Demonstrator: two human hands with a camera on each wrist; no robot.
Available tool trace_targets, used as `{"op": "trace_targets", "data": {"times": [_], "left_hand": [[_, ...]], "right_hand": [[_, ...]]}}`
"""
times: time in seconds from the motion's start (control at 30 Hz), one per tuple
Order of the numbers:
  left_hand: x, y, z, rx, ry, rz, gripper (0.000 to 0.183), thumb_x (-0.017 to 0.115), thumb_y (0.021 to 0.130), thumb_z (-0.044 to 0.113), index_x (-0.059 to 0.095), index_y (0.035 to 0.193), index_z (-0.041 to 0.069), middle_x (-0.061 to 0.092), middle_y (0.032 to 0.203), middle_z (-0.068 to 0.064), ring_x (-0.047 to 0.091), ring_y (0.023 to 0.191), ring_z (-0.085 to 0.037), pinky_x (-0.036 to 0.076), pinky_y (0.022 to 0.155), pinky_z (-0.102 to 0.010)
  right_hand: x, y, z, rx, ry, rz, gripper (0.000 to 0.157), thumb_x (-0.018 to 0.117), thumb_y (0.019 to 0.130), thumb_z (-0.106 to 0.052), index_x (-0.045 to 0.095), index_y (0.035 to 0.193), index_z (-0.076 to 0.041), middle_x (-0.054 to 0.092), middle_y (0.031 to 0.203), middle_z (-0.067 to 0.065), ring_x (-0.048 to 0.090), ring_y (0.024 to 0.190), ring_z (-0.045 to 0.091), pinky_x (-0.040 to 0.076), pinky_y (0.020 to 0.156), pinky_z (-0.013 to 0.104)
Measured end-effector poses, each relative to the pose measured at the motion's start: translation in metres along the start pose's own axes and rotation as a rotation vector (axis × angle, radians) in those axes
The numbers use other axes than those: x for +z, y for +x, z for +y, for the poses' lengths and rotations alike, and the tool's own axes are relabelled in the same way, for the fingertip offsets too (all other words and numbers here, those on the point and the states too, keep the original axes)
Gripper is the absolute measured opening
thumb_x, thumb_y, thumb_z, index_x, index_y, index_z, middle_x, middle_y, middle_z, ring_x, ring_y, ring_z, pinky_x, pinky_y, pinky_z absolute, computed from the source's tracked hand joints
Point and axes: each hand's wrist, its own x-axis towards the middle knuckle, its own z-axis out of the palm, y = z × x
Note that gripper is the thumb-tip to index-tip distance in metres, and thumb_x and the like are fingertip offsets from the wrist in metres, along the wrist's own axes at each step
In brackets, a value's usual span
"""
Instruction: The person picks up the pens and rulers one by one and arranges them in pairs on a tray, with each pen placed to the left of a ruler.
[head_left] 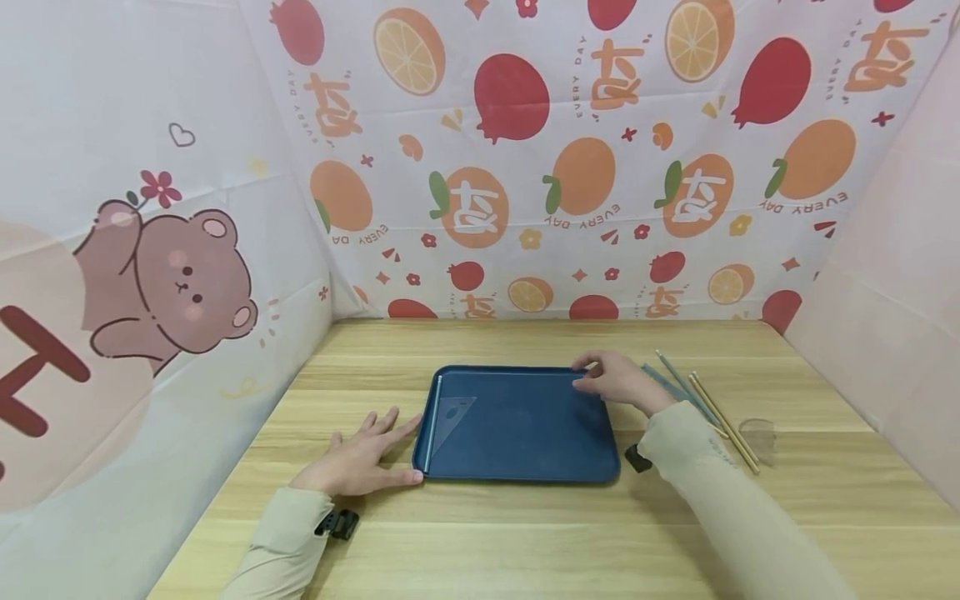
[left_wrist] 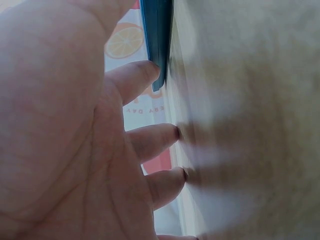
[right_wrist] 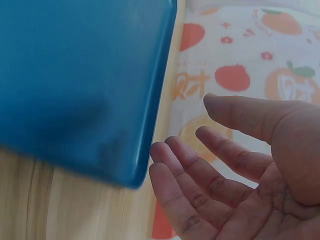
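Note:
A dark blue tray lies on the table. Along its left side sits a thin pale blue pencil-like stick, beside a clear set square. My left hand is spread on the table at the tray's left edge, thumb and index fingertips at the rim; in the left wrist view a fingertip touches the tray's edge. Over the tray's far right corner hovers my right hand, its fingers loosely bent and nothing held. The right wrist view shows the right hand's fingers beside the tray corner.
Right of the tray, near the right forearm, lie a blue ruler-like strip, a blue-green stick, several wooden pencil-like sticks and a clear protractor. Printed cloth walls enclose the wooden table behind and at both sides.

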Motion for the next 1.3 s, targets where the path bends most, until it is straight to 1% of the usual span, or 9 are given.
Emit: {"op": "trace_targets", "data": {"times": [0.17,0.43,0.77,0.87,0.93,1.0,1.1,1.2,1.3], "left_hand": [[-0.001,0.001,0.0,0.0,0.002,-0.004,0.096,0.073,0.091,0.07,0.035,0.17,0.03,0.024,0.176,-0.027,0.018,0.159,-0.063,0.01,0.106,-0.098],[-0.002,0.001,0.001,-0.013,-0.004,-0.016,0.096,0.073,0.091,0.07,0.035,0.17,0.03,0.024,0.176,-0.027,0.017,0.16,-0.062,0.009,0.108,-0.097],[-0.001,0.001,0.001,-0.013,-0.008,-0.014,0.097,0.073,0.09,0.071,0.035,0.17,0.03,0.024,0.176,-0.026,0.017,0.16,-0.063,0.009,0.109,-0.096],[-0.001,0.001,0.001,-0.01,-0.01,-0.013,0.097,0.073,0.09,0.071,0.036,0.17,0.029,0.024,0.176,-0.026,0.017,0.16,-0.063,0.009,0.109,-0.096],[-0.001,0.001,0.001,-0.01,-0.013,-0.015,0.097,0.073,0.09,0.071,0.036,0.17,0.029,0.024,0.176,-0.026,0.016,0.16,-0.062,0.009,0.109,-0.096],[-0.001,0.001,0.001,-0.011,-0.014,-0.018,0.097,0.073,0.091,0.071,0.036,0.17,0.03,0.024,0.176,-0.026,0.016,0.16,-0.062,0.009,0.109,-0.096],[0.0,0.0,0.0,-0.016,-0.014,-0.021,0.097,0.073,0.091,0.071,0.035,0.17,0.03,0.024,0.177,-0.026,0.016,0.16,-0.062,0.009,0.109,-0.096],[0.0,0.0,0.0,-0.017,-0.015,-0.021,0.097,0.073,0.09,0.071,0.036,0.17,0.03,0.023,0.177,-0.025,0.016,0.16,-0.062,0.009,0.109,-0.096],[0.001,0.0,-0.001,-0.017,-0.017,-0.02,0.096,0.073,0.091,0.071,0.036,0.17,0.03,0.023,0.177,-0.025,0.016,0.16,-0.062,0.009,0.108,-0.097]], "right_hand": [[-0.014,-0.004,0.014,0.026,0.017,0.007,0.043,0.069,0.105,-0.02,0.062,0.142,0.002,0.073,0.125,0.025,0.075,0.112,0.039,0.065,0.091,0.045],[-0.034,-0.008,0.039,0.02,-0.019,0.036,0.042,0.069,0.103,-0.013,0.064,0.14,0.004,0.075,0.121,0.027,0.075,0.109,0.039,0.064,0.092,0.05],[-0.056,-0.017,0.06,0.063,-0.044,0.056,0.039,0.069,0.102,-0.013,0.065,0.138,0.003,0.072,0.126,0.028,0.072,0.107,0.037,0.062,0.088,0.043],[-0.062,-0.018,0.069,0.066,-0.08,0.062,0.038,0.069,0.101,-0.011,0.067,0.137,0.003,0.068,0.132,0.033,0.07,0.112,0.039,0.061,0.086,0.041],[-0.065,-0.019,0.075,0.083,-0.089,0.062,0.037,0.069,0.101,-0.009,0.068,0.136,0.002,0.064,0.138,0.036,0.068,0.118,0.043,0.06,0.089,0.042],[-0.067,-0.02,0.082,0.078,-0.11,0.058,0.037,0.068,0.101,-0.008,0.068,0.136,0.002,0.058,0.146,0.038,0.064,0.126,0.048,0.06,0.093,0.045],[-0.07,-0.022,0.091,0.08,-0.121,0.039,0.039,0.068,0.1,-0.007,0.067,0.137,0.004,0.052,0.152,0.04,0.061,0.131,0.052,0.06,0.097,0.052],[-0.073,-0.024,0.097,0.087,-0.14,0.03,0.041,0.069,0.1,-0.008,0.066,0.138,0.005,0.05,0.154,0.04,0.063,0.128,0.053,0.06,0.097,0.055],[-0.075,-0.027,0.1,0.105,-0.142,0.029,0.041,0.069,0.101,-0.01,0.065,0.138,0.005,0.051,0.151,0.041,0.07,0.118,0.047,0.062,0.092,0.051]]}}
